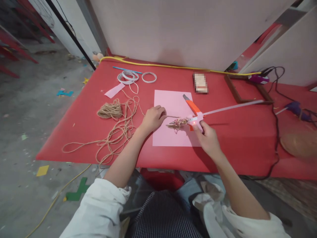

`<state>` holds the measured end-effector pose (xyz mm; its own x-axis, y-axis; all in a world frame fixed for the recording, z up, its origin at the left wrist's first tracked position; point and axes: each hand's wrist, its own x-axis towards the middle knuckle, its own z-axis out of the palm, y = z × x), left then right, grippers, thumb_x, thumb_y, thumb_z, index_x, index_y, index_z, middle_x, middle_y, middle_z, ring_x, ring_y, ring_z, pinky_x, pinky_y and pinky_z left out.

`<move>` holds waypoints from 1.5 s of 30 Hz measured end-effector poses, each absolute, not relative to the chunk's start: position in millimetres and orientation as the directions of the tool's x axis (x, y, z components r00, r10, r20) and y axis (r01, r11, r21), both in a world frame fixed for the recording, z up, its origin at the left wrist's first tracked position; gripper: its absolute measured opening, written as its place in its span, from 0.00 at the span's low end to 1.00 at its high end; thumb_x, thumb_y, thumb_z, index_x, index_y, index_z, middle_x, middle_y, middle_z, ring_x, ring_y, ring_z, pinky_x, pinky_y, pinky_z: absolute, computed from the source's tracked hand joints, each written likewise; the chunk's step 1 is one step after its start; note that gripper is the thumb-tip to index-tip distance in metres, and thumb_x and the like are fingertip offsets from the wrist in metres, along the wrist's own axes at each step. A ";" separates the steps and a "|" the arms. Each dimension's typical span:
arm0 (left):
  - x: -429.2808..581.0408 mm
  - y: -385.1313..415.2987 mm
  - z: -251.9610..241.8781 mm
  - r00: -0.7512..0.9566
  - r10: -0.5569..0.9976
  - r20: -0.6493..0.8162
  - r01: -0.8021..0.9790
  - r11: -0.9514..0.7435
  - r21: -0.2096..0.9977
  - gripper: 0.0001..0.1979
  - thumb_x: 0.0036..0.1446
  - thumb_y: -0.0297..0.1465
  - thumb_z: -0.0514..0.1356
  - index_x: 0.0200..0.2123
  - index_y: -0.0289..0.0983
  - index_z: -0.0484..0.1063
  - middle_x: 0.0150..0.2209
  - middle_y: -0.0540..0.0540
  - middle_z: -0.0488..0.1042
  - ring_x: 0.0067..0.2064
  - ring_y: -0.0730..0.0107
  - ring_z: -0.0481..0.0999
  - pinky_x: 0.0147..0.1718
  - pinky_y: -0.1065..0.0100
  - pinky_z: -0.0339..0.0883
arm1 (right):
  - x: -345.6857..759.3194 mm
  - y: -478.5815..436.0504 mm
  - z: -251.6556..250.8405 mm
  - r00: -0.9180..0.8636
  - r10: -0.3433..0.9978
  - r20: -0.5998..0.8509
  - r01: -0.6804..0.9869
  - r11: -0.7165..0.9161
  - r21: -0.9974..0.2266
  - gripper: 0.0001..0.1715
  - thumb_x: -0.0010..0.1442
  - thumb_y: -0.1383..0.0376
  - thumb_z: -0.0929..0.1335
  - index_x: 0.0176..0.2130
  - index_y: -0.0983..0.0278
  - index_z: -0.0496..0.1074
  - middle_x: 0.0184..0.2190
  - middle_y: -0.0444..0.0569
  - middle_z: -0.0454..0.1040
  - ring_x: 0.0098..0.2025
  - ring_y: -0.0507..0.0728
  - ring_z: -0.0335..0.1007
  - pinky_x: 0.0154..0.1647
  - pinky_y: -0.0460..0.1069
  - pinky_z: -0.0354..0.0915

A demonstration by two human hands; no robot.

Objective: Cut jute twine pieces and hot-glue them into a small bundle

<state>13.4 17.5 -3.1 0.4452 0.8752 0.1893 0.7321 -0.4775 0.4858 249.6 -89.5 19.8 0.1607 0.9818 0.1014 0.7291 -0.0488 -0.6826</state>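
In the head view, my right hand (208, 136) is wrapped round the handle of a pink hot glue gun (197, 119) with a small light on it. A long, clear glue stick (232, 107) juts from its back. The tip points left over a pink sheet of paper (170, 100). My left hand (155, 118) pinches the jute twine (173, 116), which stretches toward the glue gun. A small brown shape lies under the nozzle, its details unclear. Under the gun on the paper lies an orange utility knife (192, 106), its lower part hidden.
Left on the red table (81, 125) lie a twine bundle (110, 110) and loose loops. White rings (128, 76), a blue stick (127, 70) and a pink strip (114, 90) sit behind. A brown frame (232, 89) and black cable (276, 132) are at the right.
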 end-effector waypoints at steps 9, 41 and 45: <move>13.7 19.3 -6.4 0.445 0.876 0.187 0.710 -0.472 0.523 0.02 0.62 0.30 0.61 0.36 0.37 0.74 0.37 0.45 0.76 0.38 0.63 0.73 0.39 0.64 0.63 | 229.3 -83.0 24.1 0.150 0.976 0.159 0.809 -0.029 -0.588 0.24 0.64 0.45 0.62 0.28 0.59 0.64 0.17 0.41 0.59 0.21 0.52 0.53 0.25 0.48 0.47; 15.1 20.6 -5.5 0.442 0.876 0.195 0.721 -0.476 0.504 0.02 0.61 0.29 0.62 0.35 0.37 0.74 0.37 0.45 0.76 0.37 0.63 0.73 0.37 0.64 0.62 | 249.6 -95.8 21.8 0.190 0.971 0.141 0.846 -0.090 -0.525 0.24 0.65 0.46 0.60 0.31 0.61 0.66 0.20 0.41 0.61 0.21 0.51 0.50 0.26 0.48 0.47; 15.0 20.6 -5.1 0.448 0.871 0.199 0.720 -0.484 0.497 0.02 0.61 0.29 0.61 0.34 0.37 0.73 0.36 0.45 0.76 0.37 0.63 0.73 0.36 0.64 0.61 | 250.4 -94.2 20.4 0.222 0.968 0.121 0.839 -0.127 -0.529 0.27 0.57 0.40 0.67 0.34 0.61 0.68 0.21 0.42 0.65 0.22 0.53 0.56 0.26 0.48 0.51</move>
